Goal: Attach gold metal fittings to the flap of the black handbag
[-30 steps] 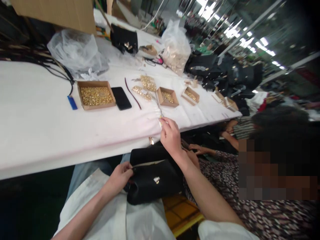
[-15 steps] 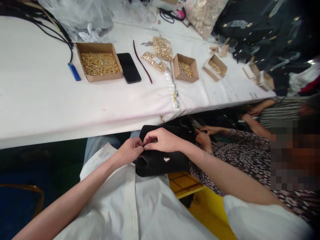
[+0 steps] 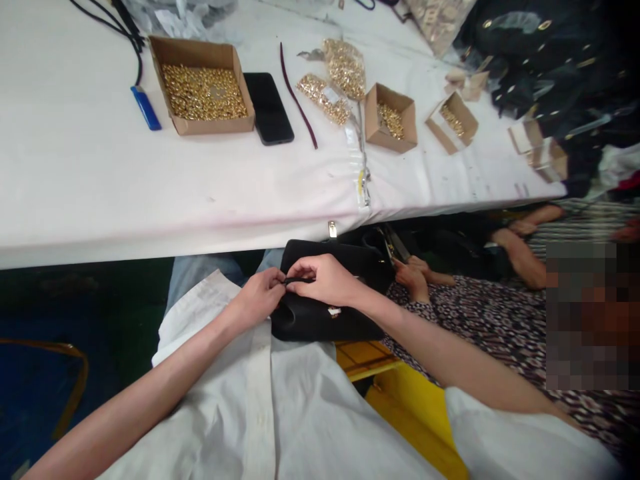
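Observation:
A black bag (image 3: 310, 323) with a small metal clasp (image 3: 334, 311) on its side lies across my lap, just below the table edge. My left hand (image 3: 261, 292) pinches the bag's edge at its left end. Close beside it, fingertips almost touching, my right hand (image 3: 323, 280) is closed on the same edge, where a thin dark strip runs between the fingers. Whether a small part sits in the pinch is hidden by my fingertips.
On the white table (image 3: 100, 193) stand a cardboard box of gold metal pieces (image 3: 205, 127), a black phone (image 3: 269, 110), a blue lighter-like piece (image 3: 145, 108), bagged gold pieces (image 3: 345, 67) and smaller boxes (image 3: 390, 137). A co-worker's hands (image 3: 413, 277) work close on my right.
The view has tipped downward slightly, so the table's things sit higher and further right. Both hands stay pinched on the bag's edge, with a little more dark strip showing at my right hand.

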A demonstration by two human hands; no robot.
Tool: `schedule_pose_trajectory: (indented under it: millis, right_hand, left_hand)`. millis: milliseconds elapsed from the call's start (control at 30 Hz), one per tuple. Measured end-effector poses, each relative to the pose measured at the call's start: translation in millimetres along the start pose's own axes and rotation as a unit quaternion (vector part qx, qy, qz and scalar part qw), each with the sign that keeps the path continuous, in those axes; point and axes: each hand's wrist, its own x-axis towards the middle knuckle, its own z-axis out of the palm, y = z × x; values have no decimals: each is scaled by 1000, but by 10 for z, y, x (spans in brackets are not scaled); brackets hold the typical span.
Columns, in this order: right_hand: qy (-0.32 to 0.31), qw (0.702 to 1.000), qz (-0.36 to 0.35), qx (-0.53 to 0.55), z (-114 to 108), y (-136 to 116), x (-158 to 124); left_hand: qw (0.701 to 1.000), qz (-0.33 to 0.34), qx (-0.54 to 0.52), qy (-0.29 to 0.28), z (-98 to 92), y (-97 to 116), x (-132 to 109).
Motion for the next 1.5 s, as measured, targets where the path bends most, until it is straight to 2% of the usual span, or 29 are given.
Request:
schedule_pose_trajectory:
  millis: [267, 567, 767, 1033, 1200, 1500]
  right_hand:
    - [6, 996, 55, -71, 61, 30, 34]
    - [21, 994, 41, -101, 121, -15, 33]
    - [26, 995, 34, -86, 122, -83, 16]
    - [28, 997, 37, -68, 146, -3, 21]
    - [25, 997, 27, -64, 172, 6, 24]
    - [-16, 999, 19, -26, 85, -57, 1]
  left_hand:
    - [999, 0, 28, 41, 97, -57, -4]
    - [995, -7, 58, 83, 127, 49, -50]
    - [993, 13, 55, 104, 166, 1, -87]
    - [991, 36, 35, 124, 195, -12, -131]
    - [993, 19, 8, 115, 147, -28, -140]
    - [996, 17, -14, 92, 104, -20, -132]
